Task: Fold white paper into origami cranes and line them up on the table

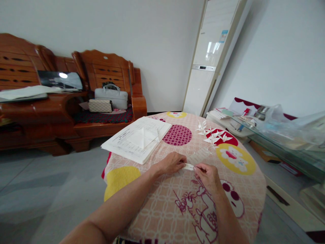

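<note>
My left hand and my right hand meet over a small folded piece of white paper on the round table. Both hands pinch the paper, the left at its left end, the right at its right end, and press it against the patterned cloth. Several folded white paper cranes lie farther back on the table, beyond my right hand. A stack of white printed sheets rests at the table's far left edge, with a folded square on top.
A wooden bench with a white handbag and a small checked purse stands at the left. A tall white air conditioner stands in the corner. A glass-topped table with plastic bags and books lies to the right.
</note>
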### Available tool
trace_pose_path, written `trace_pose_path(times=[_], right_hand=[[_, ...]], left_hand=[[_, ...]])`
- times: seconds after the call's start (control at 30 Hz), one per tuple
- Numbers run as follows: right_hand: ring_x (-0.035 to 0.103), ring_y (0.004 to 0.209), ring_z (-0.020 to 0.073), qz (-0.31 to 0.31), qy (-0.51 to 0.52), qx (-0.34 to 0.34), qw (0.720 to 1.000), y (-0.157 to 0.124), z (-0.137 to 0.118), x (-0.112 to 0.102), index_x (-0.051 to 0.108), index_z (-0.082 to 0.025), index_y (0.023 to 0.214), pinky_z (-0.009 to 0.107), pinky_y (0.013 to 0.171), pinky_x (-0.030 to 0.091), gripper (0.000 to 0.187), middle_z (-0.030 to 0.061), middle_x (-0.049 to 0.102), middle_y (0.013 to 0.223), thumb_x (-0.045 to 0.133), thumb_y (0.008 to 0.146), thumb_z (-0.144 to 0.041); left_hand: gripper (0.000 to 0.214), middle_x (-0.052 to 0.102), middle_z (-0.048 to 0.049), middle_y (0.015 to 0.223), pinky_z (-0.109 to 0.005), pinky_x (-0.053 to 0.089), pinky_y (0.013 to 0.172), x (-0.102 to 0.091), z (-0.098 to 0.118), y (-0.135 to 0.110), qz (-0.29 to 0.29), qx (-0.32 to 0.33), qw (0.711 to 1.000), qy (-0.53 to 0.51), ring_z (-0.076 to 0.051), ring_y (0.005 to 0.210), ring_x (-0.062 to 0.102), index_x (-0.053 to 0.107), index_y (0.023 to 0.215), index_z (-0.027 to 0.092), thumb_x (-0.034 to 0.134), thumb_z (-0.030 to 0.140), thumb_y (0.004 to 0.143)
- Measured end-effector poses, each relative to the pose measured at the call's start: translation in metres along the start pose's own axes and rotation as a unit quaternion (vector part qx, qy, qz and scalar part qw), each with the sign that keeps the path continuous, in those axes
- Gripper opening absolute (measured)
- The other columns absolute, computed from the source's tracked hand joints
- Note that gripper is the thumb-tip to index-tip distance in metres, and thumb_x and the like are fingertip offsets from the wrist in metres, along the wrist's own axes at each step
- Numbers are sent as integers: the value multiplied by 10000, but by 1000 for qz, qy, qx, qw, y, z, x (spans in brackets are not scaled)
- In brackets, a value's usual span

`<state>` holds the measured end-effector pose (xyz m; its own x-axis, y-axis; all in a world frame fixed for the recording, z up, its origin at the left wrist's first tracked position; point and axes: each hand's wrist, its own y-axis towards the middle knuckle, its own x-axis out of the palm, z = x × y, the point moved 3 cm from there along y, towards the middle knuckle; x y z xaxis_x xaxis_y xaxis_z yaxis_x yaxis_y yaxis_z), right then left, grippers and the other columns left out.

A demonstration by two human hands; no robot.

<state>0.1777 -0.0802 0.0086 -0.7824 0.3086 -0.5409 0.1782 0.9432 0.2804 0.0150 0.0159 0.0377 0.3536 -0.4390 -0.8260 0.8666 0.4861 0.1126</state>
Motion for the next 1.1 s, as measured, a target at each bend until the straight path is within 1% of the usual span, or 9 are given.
trace_pose_path(times=[0.2, 0.3, 0.4, 0.47, 0.53, 0.63, 0.73, 0.9, 1.1], right_hand=[[573, 503, 142, 4, -11, 0, 1000, -1, -1, -1, 639, -150, 632, 214, 482, 419, 282, 10, 605, 521, 552, 823, -338], [574, 479, 140, -1, 13, 25, 1000, -1, 0, 1, 626, -159, 611, 215, 470, 425, 294, 7, 610, 510, 554, 824, -349], [578, 447, 144, 6, 74, 73, 995, -1, 1, 3, 628, -163, 619, 221, 440, 440, 293, 10, 622, 507, 611, 787, -403], [576, 421, 149, 18, 142, 117, 983, -1, 1, 4, 631, -163, 641, 232, 415, 452, 328, 17, 632, 509, 652, 754, -470], [583, 406, 160, 35, 217, 158, 963, -1, 0, 6, 626, -162, 658, 247, 391, 463, 399, 33, 648, 522, 654, 742, -551], [603, 406, 173, 48, 288, 193, 937, -1, -4, 8, 620, -154, 644, 260, 380, 483, 472, 57, 665, 541, 636, 746, -614], [602, 405, 155, 35, 303, 201, 931, -2, -7, 12, 628, -143, 640, 239, 381, 486, 447, 45, 663, 541, 683, 732, -577], [604, 404, 148, 28, 305, 200, 931, -5, -9, 15, 645, -135, 678, 220, 373, 477, 397, 36, 671, 548, 723, 712, -523], [615, 401, 154, 28, 314, 201, 928, -4, -7, 14, 636, -126, 705, 222, 369, 486, 379, 36, 664, 547, 728, 707, -493]], left_hand=[[195, 689, -37, 793, -226, 356, 625, 3, 0, -1, -3, 18, 999, 40, -145, 713, 586, 686, 906, 154, 507, 178, 832], [189, 680, -33, 772, -225, 351, 618, 4, -1, -1, -2, 16, 999, 30, -142, 698, 577, 685, 888, 151, 509, 167, 821], [175, 657, -16, 733, -215, 340, 598, 4, -1, 0, -7, 9, 1000, -10, -124, 660, 547, 677, 861, 143, 513, 149, 798], [156, 624, 0, 687, -206, 328, 577, 3, -2, 0, -13, 4, 998, -54, -108, 623, 516, 665, 831, 132, 515, 152, 790], [144, 584, 15, 648, -199, 322, 562, 3, -3, 1, -15, 1, 994, -106, -96, 595, 487, 650, 802, 118, 516, 170, 790], [161, 536, 29, 615, -195, 318, 547, 3, -5, 2, -5, -7, 984, -175, -85, 570, 453, 634, 774, 104, 515, 210, 794], [174, 528, 31, 598, -194, 311, 541, 5, -4, 3, 7, -25, 979, -200, -81, 561, 439, 631, 756, 101, 514, 226, 789], [168, 550, 21, 608, -197, 298, 544, 7, 1, 4, 32, -42, 985, -165, -85, 570, 442, 643, 750, 100, 510, 202, 773], [162, 522, 27, 596, -198, 291, 535, 9, -1, 5, 25, -46, 981, -189, -83, 564, 426, 637, 737, 102, 521, 213, 760]])
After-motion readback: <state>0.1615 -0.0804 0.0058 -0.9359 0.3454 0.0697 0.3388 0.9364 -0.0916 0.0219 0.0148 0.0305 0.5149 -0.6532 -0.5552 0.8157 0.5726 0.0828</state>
